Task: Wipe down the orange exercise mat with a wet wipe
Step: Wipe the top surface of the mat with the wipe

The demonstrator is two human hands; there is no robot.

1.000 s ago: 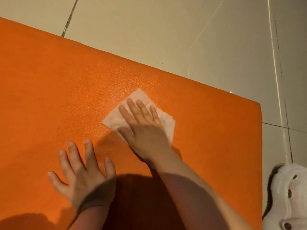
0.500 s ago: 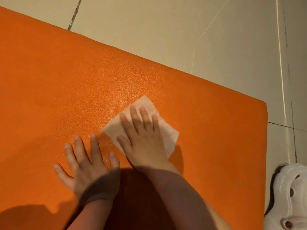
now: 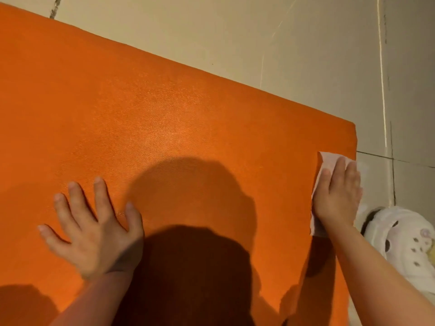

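The orange exercise mat [image 3: 164, 114] lies flat on the floor and fills most of the view. Its right edge runs down past my right hand. A pale wet wipe [image 3: 326, 161] lies at that right edge, mostly hidden under my right hand [image 3: 339, 196], which presses it flat with straight fingers. My left hand [image 3: 94, 227] rests palm down on the mat at the lower left, fingers spread. Shadows of my head and arms darken the lower middle of the mat.
Beige floor tiles [image 3: 259, 43] with dark grout lines surround the mat at the top and right. A white clog shoe [image 3: 404, 245] sits on the floor just right of the mat's edge, close to my right forearm.
My right hand has slid the wipe from the mat's middle out to its right edge. My left hand has stayed planted on the mat. The camera view has shifted.
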